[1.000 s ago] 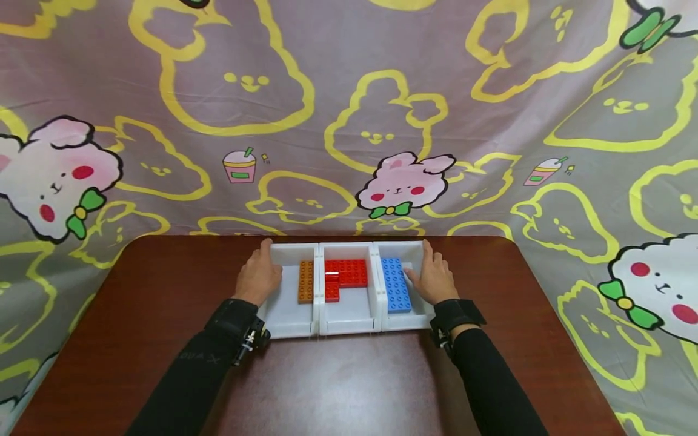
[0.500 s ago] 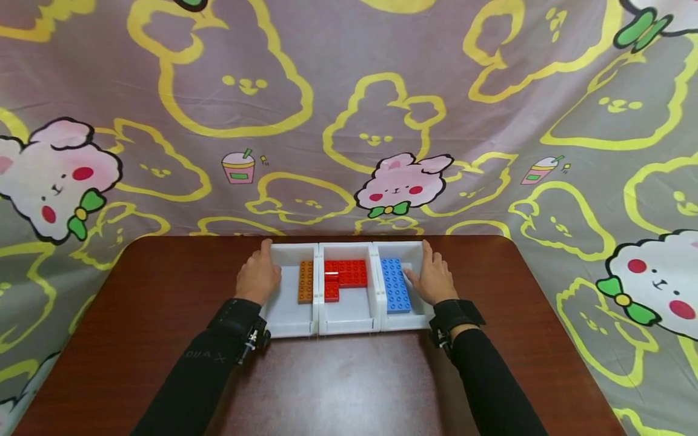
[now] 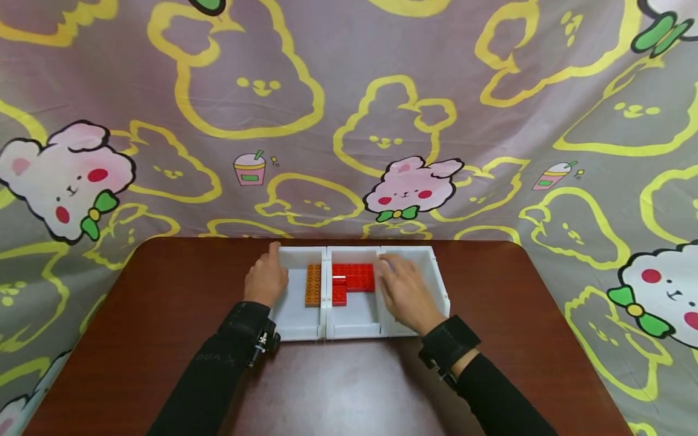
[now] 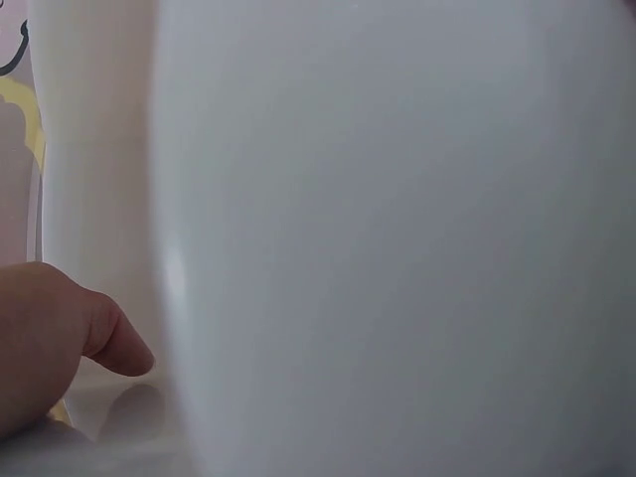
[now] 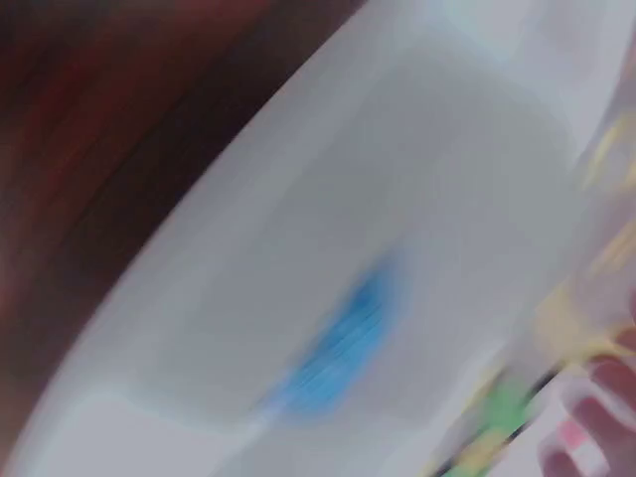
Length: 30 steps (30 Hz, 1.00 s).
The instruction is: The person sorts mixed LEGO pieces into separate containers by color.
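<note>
My left hand (image 3: pixel 266 278) holds the left wall of the left white bin (image 3: pixel 297 333), its thumb reaching inside. The left wrist view shows a digit (image 4: pixel 119 343) against that bin's white plastic. Over the right white bin (image 3: pixel 440 272) is my right hand (image 3: pixel 408 293), fingers extended toward the wall shared with the middle bin (image 3: pixel 354 331). Whether they touch that wall is unclear. A blue building block (image 5: pixel 343 348) lies in the right bin, blurred in the right wrist view and hidden by the hand in the head view.
An orange-brown block (image 3: pixel 313 286) lies along the right side of the left bin. The middle bin holds a large red block (image 3: pixel 357 277) and a smaller red block (image 3: pixel 339 295). All three bins stand side by side on a brown table (image 3: pixel 191 339), before a patterned curtain (image 3: pixel 305 121).
My right hand has let go of the right bin's outer wall and moved left over that bin, covering the blue block. The left hand keeps its hold.
</note>
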Available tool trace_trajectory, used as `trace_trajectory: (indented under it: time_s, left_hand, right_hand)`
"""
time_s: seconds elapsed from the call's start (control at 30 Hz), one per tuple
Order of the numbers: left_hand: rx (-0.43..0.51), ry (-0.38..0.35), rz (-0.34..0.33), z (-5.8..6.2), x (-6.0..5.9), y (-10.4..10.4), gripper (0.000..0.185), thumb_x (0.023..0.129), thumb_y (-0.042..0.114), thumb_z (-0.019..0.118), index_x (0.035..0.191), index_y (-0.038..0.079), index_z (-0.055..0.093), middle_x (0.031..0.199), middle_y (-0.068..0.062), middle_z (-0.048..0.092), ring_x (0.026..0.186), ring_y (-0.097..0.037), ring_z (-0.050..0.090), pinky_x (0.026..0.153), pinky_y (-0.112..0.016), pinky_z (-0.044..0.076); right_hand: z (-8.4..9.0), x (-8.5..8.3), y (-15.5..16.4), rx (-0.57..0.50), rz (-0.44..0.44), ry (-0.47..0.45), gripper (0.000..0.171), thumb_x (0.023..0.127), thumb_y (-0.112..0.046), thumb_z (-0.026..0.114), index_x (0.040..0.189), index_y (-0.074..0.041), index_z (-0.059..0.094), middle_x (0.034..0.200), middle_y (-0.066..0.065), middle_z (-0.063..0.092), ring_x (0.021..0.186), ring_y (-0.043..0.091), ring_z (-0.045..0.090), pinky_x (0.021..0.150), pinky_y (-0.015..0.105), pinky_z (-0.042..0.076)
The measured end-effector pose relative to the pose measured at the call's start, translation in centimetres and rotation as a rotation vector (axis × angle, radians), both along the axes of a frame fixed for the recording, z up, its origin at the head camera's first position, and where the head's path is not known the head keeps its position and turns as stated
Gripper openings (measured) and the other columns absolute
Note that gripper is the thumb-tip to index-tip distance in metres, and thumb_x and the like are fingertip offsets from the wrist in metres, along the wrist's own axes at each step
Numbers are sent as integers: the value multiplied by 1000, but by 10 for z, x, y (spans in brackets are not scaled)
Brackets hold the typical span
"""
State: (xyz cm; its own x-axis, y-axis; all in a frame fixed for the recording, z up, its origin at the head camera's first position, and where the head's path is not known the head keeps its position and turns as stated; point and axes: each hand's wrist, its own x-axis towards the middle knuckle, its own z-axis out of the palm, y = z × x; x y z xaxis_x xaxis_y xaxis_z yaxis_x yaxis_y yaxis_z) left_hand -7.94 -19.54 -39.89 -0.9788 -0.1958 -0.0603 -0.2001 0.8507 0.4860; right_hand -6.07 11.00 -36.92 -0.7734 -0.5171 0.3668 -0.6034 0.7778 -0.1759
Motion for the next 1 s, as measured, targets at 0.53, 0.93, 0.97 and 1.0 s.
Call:
trace_trajectory:
  time_s: [0.53,0.93,0.97,1.0]
  left_hand:
    - [28,2,29,-6,-1,3,58,102,13,62,154,8,37,119,-29,67,99,-49,70,83,-61,57]
    - [20,-7,13,0,-6,-3,57,103,13,61,154,7,36,119,-29,67,97,-48,71,82,-60,57]
    - [22,-10,12,0,-6,-3,57,103,13,61,154,7,36,119,-29,67,97,-48,71,82,-60,57]
    - [24,-15,10,0,-6,-3,57,103,13,60,154,7,36,120,-29,67,98,-47,71,82,-59,57]
  right_hand:
    - [-7,26,-64,325,225,-298,37,90,-2,71,128,2,72,127,17,74,126,33,67,113,47,48]
    - [19,29,-35,449,162,-311,9,87,-3,73,92,-3,80,112,13,80,129,33,65,120,56,38]
    - [20,28,-36,461,148,-318,8,88,-5,73,92,-2,79,112,14,80,130,32,65,121,56,37]
    - [21,27,-36,455,141,-326,7,89,-5,73,92,-1,79,110,14,80,128,32,66,121,57,36]
